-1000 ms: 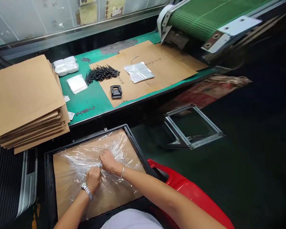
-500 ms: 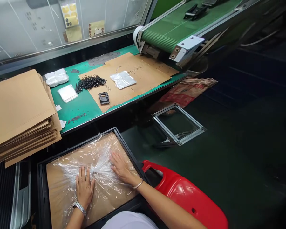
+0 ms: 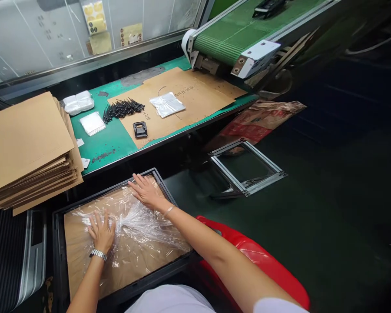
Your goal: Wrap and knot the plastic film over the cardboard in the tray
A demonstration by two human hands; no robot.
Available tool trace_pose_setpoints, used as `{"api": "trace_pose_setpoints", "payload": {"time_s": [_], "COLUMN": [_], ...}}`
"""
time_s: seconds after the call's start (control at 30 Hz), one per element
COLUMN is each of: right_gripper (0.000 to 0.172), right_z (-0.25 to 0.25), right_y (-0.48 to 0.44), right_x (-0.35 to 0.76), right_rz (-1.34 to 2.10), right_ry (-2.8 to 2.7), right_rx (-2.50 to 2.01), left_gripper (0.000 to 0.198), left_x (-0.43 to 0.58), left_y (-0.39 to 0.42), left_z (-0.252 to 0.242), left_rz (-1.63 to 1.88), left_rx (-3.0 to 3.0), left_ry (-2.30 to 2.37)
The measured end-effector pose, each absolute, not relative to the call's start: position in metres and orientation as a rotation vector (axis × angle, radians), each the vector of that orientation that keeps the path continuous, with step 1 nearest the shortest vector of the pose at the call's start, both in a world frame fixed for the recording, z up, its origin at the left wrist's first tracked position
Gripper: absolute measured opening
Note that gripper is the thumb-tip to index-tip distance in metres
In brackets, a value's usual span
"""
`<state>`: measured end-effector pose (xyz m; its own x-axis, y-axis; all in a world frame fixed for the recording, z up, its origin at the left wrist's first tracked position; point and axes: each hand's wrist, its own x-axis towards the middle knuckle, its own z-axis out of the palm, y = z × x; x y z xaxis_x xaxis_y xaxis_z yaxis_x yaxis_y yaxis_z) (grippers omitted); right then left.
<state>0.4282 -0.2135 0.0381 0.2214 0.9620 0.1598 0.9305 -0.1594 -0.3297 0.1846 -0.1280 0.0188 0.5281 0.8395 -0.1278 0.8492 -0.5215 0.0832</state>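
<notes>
A black crate [image 3: 59,252] stands in front of me, with a brown cardboard sheet [image 3: 130,269] showing inside it. Clear plastic film [image 3: 143,224] is gathered over the cardboard, bunched into a twist near the middle. My left hand [image 3: 102,232] lies on the film left of the twist, fingers spread. Near the crate's far rim, my right hand [image 3: 146,191] rests on the film with its fingers apart. Neither hand grips anything. What lies beneath the cardboard is hidden.
Left stands a stack of cardboard sheets [image 3: 29,143]. The green bench [image 3: 117,150] bears black slender parts [image 3: 124,108], a black frame-like part [image 3: 140,129] and plastic bags [image 3: 167,104]. A conveyor [image 3: 228,41] is at the back right; a red stool [image 3: 263,265] stands beside the crate.
My right hand has moved away from me across the film to the crate's far edge. My left hand has shifted a little left and farther away, its fingers spreading wider.
</notes>
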Motion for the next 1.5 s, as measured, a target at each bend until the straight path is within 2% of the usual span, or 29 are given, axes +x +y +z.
{"api": "trace_pose_setpoints", "payload": {"time_s": [0.13,0.23,0.37,0.5,0.63,0.73,0.83,1.03,1.23,1.5], "right_gripper": [0.049,0.044,0.044,0.037,0.042,0.027,0.021,0.015,0.017,0.015], "right_z": [0.017,0.003,-0.003,0.012,0.038,0.046,0.043,0.044,0.046,0.036], "right_y": [-0.19,-0.203,-0.216,-0.209,-0.23,-0.262,-0.282,-0.279,-0.281,-0.274], "right_x": [0.44,0.444,0.444,0.459,0.477,0.468,0.445,0.426,0.427,0.426], "right_rz": [0.209,0.288,0.383,0.366,0.33,0.439,0.513,0.478,0.427,0.391], "right_ry": [-2.087,-2.061,-1.889,-1.705,-1.608,-1.766,-1.909,-2.07,-2.212,-2.312], "right_rx": [-2.05,-1.994,-2.052,-2.121,-2.176,-2.118,-2.116,-2.206,-2.198,-2.119], "left_gripper": [0.05,0.049,0.051,0.053,0.047,0.041,0.039,0.05,0.051,0.05], "left_x": [0.184,0.157,0.106,0.071,0.064,0.082,0.12,0.215,0.249,0.243], "left_y": [-0.121,-0.12,-0.129,-0.138,-0.139,-0.148,-0.166,-0.203,-0.215,-0.217], "left_z": [0.019,0.025,0.032,0.036,0.039,0.039,0.039,0.034,0.015,0.005], "left_rz": [-0.249,-0.153,0.019,0.135,0.387,0.491,0.396,0.072,-0.13,-0.142], "left_rx": [2.554,2.577,2.61,2.556,2.532,2.645,2.767,2.798,2.778,2.831], "left_ry": [1.428,1.38,1.547,1.672,1.693,1.426,1.083,0.535,0.497,0.488]}}
